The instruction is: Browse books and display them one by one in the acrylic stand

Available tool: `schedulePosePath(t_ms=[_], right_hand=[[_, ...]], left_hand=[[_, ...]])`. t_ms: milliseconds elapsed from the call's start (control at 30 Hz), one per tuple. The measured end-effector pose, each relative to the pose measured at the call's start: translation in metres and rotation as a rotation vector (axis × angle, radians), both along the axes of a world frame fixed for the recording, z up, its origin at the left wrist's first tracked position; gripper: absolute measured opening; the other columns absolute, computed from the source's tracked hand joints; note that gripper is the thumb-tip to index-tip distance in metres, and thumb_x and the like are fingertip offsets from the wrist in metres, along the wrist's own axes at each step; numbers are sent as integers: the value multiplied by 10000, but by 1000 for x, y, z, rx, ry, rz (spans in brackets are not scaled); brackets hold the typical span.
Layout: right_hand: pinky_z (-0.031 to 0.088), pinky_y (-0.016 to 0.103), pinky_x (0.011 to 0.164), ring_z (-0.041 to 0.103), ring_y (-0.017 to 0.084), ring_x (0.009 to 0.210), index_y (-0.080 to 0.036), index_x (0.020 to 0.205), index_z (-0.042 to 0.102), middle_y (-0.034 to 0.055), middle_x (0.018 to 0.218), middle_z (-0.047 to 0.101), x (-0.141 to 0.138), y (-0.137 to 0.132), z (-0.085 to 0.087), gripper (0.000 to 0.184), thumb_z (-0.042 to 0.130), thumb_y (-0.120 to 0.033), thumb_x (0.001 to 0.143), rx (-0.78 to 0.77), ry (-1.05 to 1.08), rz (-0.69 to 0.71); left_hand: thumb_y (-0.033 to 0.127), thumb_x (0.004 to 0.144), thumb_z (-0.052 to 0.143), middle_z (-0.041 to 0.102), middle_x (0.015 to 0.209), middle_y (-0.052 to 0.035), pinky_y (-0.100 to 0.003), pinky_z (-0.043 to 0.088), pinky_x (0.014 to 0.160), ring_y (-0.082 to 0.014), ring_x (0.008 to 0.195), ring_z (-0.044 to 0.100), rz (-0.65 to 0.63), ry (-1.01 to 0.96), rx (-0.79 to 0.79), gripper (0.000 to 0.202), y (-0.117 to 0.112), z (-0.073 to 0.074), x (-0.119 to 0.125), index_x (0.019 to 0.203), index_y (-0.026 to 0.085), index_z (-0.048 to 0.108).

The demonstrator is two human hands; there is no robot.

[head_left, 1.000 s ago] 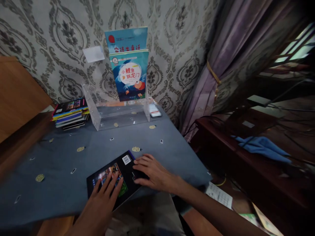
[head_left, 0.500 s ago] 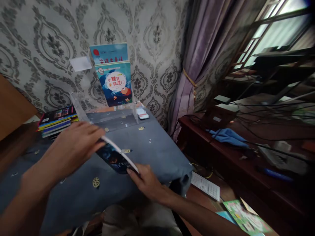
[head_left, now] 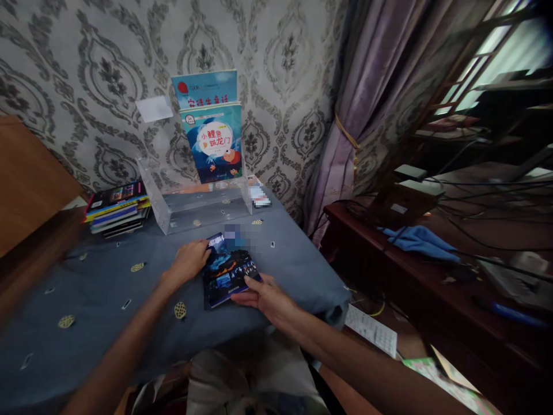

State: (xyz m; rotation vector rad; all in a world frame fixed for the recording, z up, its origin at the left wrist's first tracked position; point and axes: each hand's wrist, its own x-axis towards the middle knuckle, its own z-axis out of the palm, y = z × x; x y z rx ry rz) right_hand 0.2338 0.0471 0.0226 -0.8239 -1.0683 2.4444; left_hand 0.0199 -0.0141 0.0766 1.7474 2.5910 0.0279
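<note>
A dark book (head_left: 228,268) with blue and orange pictures is between my hands, its cover facing up, low over the cloth. My left hand (head_left: 190,260) grips its upper left edge. At its lower right corner my right hand (head_left: 261,294) holds it, the thumb on the cover and the fingers beneath. Behind the book stands a clear acrylic rack (head_left: 162,216). Two blue children's books lean upright in the rack, the front one (head_left: 216,144) with a white circle and red lettering, the rear one (head_left: 207,89) partly covered by it.
A stack of books (head_left: 118,210) lies on the blue tablecloth (head_left: 108,288) at the left. Right of the table, a dark red desk (head_left: 389,265) carries cables and a blue cloth (head_left: 419,242). Printed sheets (head_left: 371,328) lie lower down. A purple curtain (head_left: 332,132) hangs beside the wall.
The book has turned from edge-on to lying cover-up. My left hand has moved right and down along it, and my right hand has shifted slightly. The view has swung a little left.
</note>
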Motion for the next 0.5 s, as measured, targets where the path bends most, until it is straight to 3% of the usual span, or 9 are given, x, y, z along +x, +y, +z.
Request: schedulePosePath(t_ms=[167, 267, 367, 433, 500], right_hand=[[610, 311, 738, 755, 167, 690, -187, 899, 533, 5, 767, 726, -5, 9, 10, 156, 653, -287, 908, 22, -32, -35], [569, 255, 548, 712, 154, 572, -185, 839, 528, 13, 676, 714, 9, 23, 10, 296, 631, -454, 905, 142, -173, 192], [382, 178, 358, 509, 96, 327, -179, 705, 525, -24, 456, 600, 27, 39, 13, 403, 559, -521, 916, 467, -374, 460], [314, 178, 338, 412, 79, 285, -188, 654, 511, -53, 392, 523, 31, 45, 22, 397, 527, -472, 931, 737, -434, 492], [375, 200, 400, 472, 95, 347, -189, 669, 536, -40, 441, 555, 21, 47, 33, 363, 484, -409, 953, 1010, -409, 430]], left_hand=[[247, 1001, 430, 642, 1310, -144, -382, 502, 947, -276, 1152, 642, -8, 37, 60, 318, 11, -17, 1, 1249, 163, 611], [220, 996, 427, 610, 1360, -155, -397, 490, 978, -277, 1188, 624, 7, 73, 76, 326, 12, -27, 2, 1263, 151, 602], [225, 1003, 412, 560, 1428, -149, -436, 462, 1029, -281, 1264, 575, 5, 101, 114, 354, 10, -38, 3, 1312, 160, 571], [226, 1009, 397, 545, 1448, -144, -464, 448, 1048, -285, 1300, 548, 10, 109, 147, 370, 9, -43, 3, 1338, 169, 556], [218, 1009, 392, 548, 1446, -142, -478, 445, 1050, -284, 1309, 541, 11, 111, 166, 375, 8, -46, 3, 1342, 171, 555]])
